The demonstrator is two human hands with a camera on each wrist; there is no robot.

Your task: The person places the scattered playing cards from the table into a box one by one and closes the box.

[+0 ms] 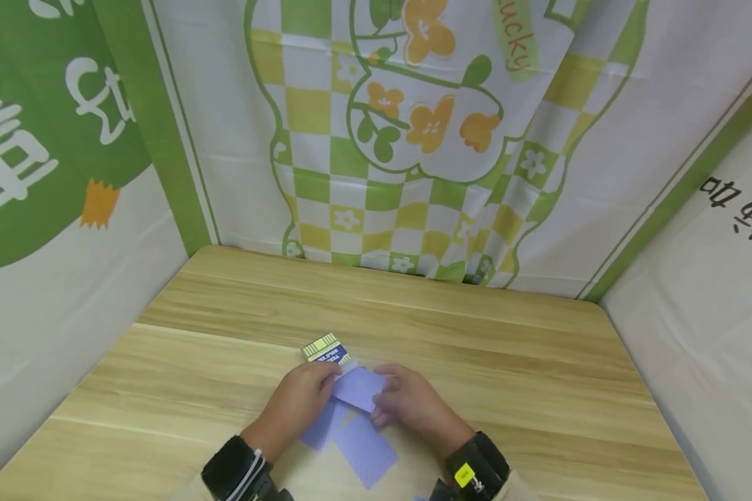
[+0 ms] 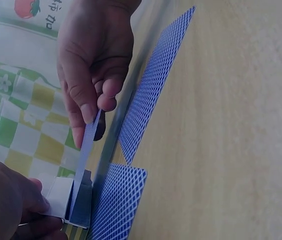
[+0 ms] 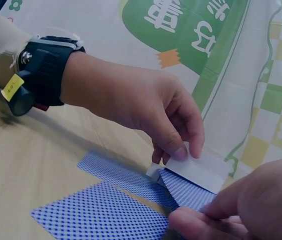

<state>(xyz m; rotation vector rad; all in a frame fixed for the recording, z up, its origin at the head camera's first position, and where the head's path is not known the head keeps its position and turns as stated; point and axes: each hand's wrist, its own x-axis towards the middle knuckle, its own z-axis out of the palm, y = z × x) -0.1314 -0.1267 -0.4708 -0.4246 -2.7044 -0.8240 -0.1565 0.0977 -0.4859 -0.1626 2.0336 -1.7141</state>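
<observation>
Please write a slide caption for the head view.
Left grip holding the card box, right grip pinching a blue-backed playing card; more cards lie on the wooden table.

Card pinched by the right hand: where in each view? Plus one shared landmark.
Head: card below centre, between left hand and right hand.
Left wrist: card lower left, nearly edge-on, below the right hand.
Right wrist: card low, right of centre, patterned back showing.
Shared landmark: checkered backdrop, in all three.

Soft, even light on the bench [image 1: 507, 348] — left wrist view dimmer, bluish, its left grip [image 2: 3, 200] shadowed.
</observation>
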